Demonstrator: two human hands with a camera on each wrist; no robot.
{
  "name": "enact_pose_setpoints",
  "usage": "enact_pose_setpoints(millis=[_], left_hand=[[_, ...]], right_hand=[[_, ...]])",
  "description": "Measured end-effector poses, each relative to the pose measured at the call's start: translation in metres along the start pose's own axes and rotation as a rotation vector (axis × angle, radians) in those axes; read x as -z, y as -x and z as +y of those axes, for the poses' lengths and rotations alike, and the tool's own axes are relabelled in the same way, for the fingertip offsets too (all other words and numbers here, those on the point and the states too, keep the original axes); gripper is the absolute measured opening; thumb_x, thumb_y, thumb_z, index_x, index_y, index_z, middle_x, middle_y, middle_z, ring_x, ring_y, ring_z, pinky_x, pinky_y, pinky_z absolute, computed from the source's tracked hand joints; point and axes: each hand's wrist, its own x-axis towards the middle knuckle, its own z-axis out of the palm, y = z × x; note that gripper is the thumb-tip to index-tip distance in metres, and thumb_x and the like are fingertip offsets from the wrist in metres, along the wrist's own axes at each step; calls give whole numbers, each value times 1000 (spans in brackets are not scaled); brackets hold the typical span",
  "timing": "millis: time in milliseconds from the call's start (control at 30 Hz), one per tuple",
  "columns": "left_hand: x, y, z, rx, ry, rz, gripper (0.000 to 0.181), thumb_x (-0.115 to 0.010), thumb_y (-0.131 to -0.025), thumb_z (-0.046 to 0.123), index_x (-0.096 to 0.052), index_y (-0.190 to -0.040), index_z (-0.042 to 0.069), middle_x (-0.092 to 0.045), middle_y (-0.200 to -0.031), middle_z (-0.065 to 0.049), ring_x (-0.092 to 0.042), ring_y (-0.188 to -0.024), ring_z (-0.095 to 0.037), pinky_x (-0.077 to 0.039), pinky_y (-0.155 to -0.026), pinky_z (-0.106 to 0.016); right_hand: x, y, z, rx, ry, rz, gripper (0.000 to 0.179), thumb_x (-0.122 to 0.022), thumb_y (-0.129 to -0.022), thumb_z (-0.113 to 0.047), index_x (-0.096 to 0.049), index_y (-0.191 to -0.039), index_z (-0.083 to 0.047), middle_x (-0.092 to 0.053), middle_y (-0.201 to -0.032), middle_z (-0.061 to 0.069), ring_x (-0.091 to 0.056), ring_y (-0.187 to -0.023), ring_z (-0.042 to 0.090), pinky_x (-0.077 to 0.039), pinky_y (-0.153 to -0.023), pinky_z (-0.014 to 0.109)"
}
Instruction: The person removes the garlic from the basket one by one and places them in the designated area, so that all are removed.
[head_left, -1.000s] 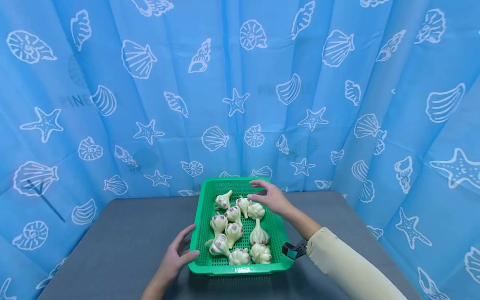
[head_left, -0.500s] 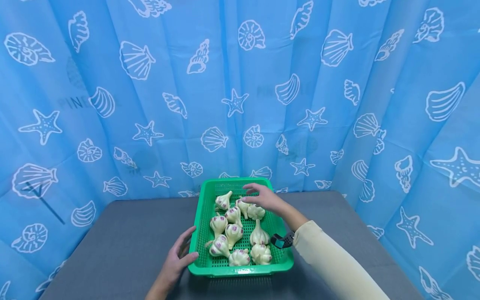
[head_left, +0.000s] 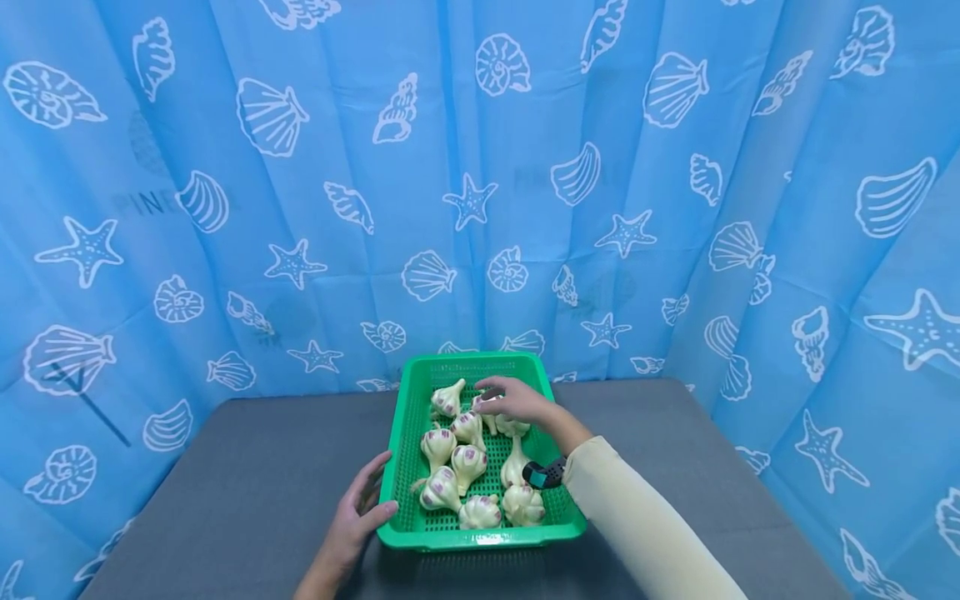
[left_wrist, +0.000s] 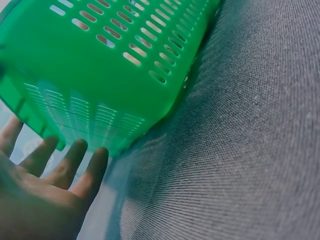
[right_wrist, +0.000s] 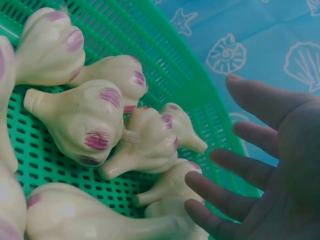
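A green perforated plastic basket (head_left: 480,539) holds several garlic bulbs (head_left: 468,467), pale with purple patches. At its left side is my left hand (head_left: 349,515), with the thumb near the rim. The left wrist view shows that hand's (left_wrist: 55,185) fingers spread and extended beside the basket wall (left_wrist: 85,75). Over the far right of the basket hovers my right hand (head_left: 517,402), partly hiding a garlic bulb (head_left: 513,426) beneath it. In the right wrist view its fingers (right_wrist: 245,167) are spread, holding nothing, near the garlic bulbs (right_wrist: 95,120).
The basket stands on a grey cloth-covered table (head_left: 285,467). Behind and to the right hangs a blue curtain (head_left: 450,208) with white shell and starfish prints, close to the basket's far edge. A black band (head_left: 543,473) sits on my right wrist.
My right hand has moved slightly left and lower over the far garlic bulbs, its forearm swinging inward. My left hand stays by the basket's left side. The garlic bulbs have not visibly moved.
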Motion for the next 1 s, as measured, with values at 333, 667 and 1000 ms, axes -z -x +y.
enact_pose_setpoints(millis=[333,667,1000], left_hand=[[-1,0,2,56,-18,12,61,-59,-95,14,-35,-150,15,-31,-150,-24,-32,-134,-47,-39,-98,-53],[1,-2,3,65,8,-27,65,-60,-93,12,-32,-152,15,-29,-151,-24,-31,-135,-46,-40,-97,-48],[12,-12,7,99,-37,-170,73,-62,-92,18,-25,-155,20,-22,-155,-21,-25,-139,-43,-33,-102,-51]], right_hand=[[-8,-14,5,-54,22,-88,50,-65,-94,-22,-51,-139,-7,-46,-140,25,-53,-119,39,-42,-93,57],[-23,-19,4,-45,107,-130,52,-63,-95,-17,-47,-142,-3,-42,-144,24,-44,-127,41,-42,-94,57],[-36,-24,7,41,284,-155,45,-63,-95,-13,-53,-138,-2,-49,-140,17,-45,-127,38,-42,-96,48]])
